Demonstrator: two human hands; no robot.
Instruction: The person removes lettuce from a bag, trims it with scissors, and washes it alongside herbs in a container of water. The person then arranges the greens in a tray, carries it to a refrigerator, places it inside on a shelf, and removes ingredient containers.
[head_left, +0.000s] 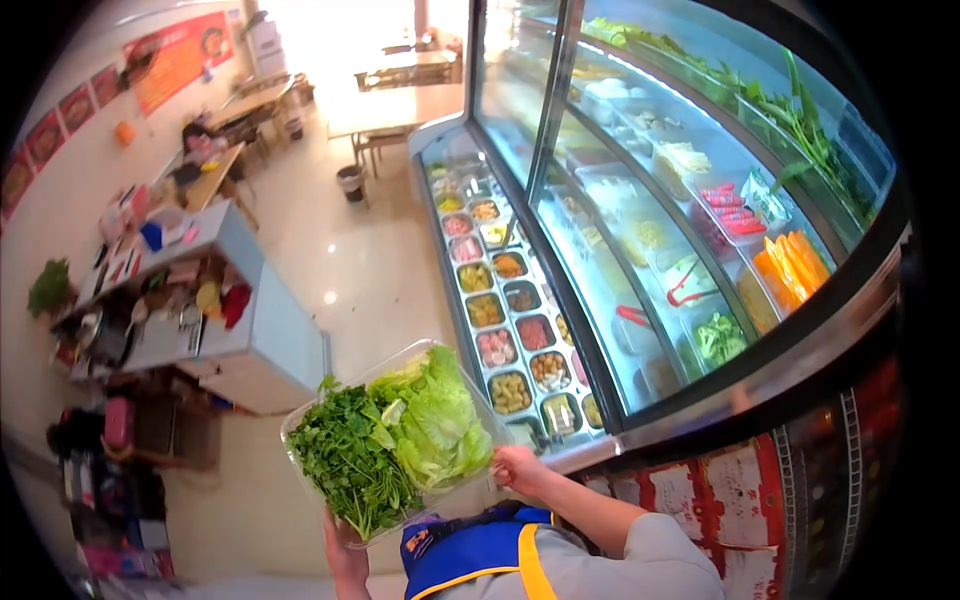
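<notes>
A clear plastic tray [296,428] is held in front of my body, slightly tilted in view. Leafy dark green herbs that look like cilantro [350,455] fill its left side, and pale green lettuce [432,418] lies on its right. My left hand [343,530] grips the near left edge, its fingers partly hidden beneath the tray. At the right edge, my right hand [516,470] is closed on the rim. A blue apron [465,552] with yellow trim shows just below the tray.
To the right stands a glass display fridge [640,240] with vegetables, packaged food and red-handled tongs [690,290]. Beside it, a cold counter [505,340] holds several small food pans. A cluttered white counter [245,310] is at left. Tables [400,108] and a bin [351,183] stand farther off.
</notes>
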